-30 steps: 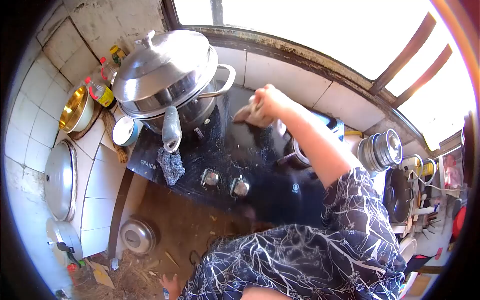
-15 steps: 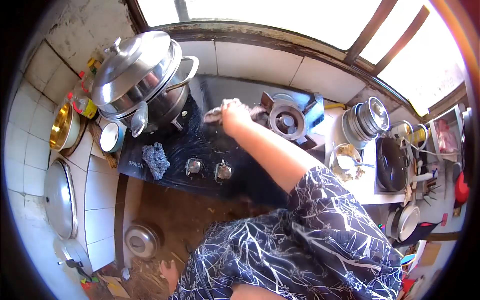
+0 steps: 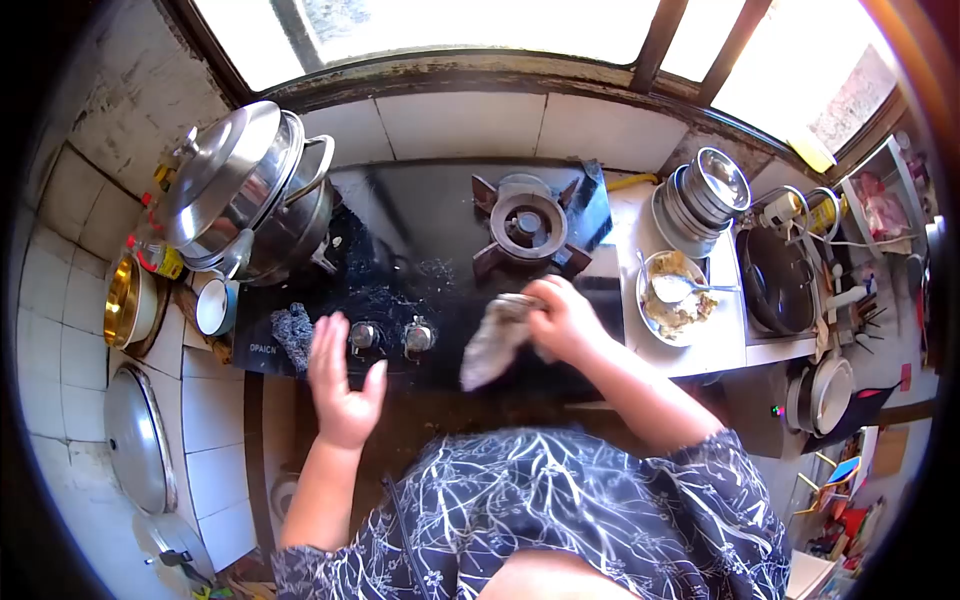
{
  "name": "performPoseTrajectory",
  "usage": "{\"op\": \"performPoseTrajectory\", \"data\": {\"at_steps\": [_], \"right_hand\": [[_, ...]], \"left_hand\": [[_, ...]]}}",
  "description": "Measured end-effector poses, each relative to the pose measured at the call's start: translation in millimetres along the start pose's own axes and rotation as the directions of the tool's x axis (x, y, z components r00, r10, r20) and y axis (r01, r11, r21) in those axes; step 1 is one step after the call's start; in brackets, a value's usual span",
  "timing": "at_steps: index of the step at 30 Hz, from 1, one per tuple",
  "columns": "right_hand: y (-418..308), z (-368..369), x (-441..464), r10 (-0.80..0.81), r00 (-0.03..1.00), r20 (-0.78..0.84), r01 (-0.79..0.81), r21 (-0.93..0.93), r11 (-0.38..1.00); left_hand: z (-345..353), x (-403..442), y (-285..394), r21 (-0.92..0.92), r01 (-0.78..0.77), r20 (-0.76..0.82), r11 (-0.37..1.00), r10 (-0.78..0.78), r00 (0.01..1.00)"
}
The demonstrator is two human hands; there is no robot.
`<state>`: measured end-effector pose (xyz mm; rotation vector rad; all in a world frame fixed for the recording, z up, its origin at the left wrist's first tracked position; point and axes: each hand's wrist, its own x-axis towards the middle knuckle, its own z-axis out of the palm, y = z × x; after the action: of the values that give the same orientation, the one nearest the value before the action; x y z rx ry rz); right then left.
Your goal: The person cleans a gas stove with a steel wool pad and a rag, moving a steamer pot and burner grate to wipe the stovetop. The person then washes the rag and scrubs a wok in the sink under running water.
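Cloth [image 3: 492,345] hangs from the right hand [image 3: 568,322] over the front part of the black hob [image 3: 415,195], having come back from the far glass beside the burner [image 3: 527,228]. The left hand [image 3: 345,405] is now up at the hob's front edge as well. That change leaves the far glass uncovered and brings the cloth nearer the body; wiping at the back seems interrupted.

The cloth's long axis runs on a slant, from the right fingers down and left, with its loose end pointing toward the body and the left hand. The right fingers grip its upper end, bunching it; the lower part is blurred, so I cannot tell whether it touches the glass. The left hand holds nothing, its fingers straight and its thumb spread, just beside the scouring pad [image 3: 292,335]. Between the left hand and the cloth are 2 knobs [image 3: 418,338]. A lidded steel pot [image 3: 298,215] stands at the hob's left end.
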<state>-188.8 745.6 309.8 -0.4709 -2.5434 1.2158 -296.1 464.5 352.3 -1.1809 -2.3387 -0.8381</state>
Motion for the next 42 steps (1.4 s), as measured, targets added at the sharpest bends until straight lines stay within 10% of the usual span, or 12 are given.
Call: {"op": "performPoseTrajectory", "data": {"at_steps": [4,11,21,25,29,38,42], "right_hand": [[60,-12,-28,0.188,0.941,-0.282,-0.181,0.053,0.982],[71,-20,10,0.141,0.976,-0.166,-0.104,0.214,0.971],[41,-69,39,0.32,0.947,0.042,-0.314,0.347,0.884],[53,-90,27,-0.129,0.926,-0.355,0.234,0.273,0.933],[86,-80,19,-0.19,0.713,-0.675,0.378,0.142,0.915],[120,-11,86,0.165,0.966,-0.201,-0.235,-0.409,0.882],[83,38,72,-0.096,0.991,-0.096,0.052,-0.385,0.921]], "left_hand": [[63,55,33,-0.085,-0.176,0.181,0.981,0.189,0.965],[180,92,58,0.319,-0.452,0.482,0.833,0.268,0.834],[199,135,47,0.359,-0.554,0.373,0.751,0.429,0.823],[176,179,45,0.184,-0.55,0.496,0.815,0.406,0.767],[173,235,45,0.059,-0.474,0.649,0.879,0.327,0.687],[175,274,45,-0.014,-0.373,0.715,0.928,0.27,0.645],[175,279,46,0.006,-0.362,0.749,0.932,0.236,0.62]]}}
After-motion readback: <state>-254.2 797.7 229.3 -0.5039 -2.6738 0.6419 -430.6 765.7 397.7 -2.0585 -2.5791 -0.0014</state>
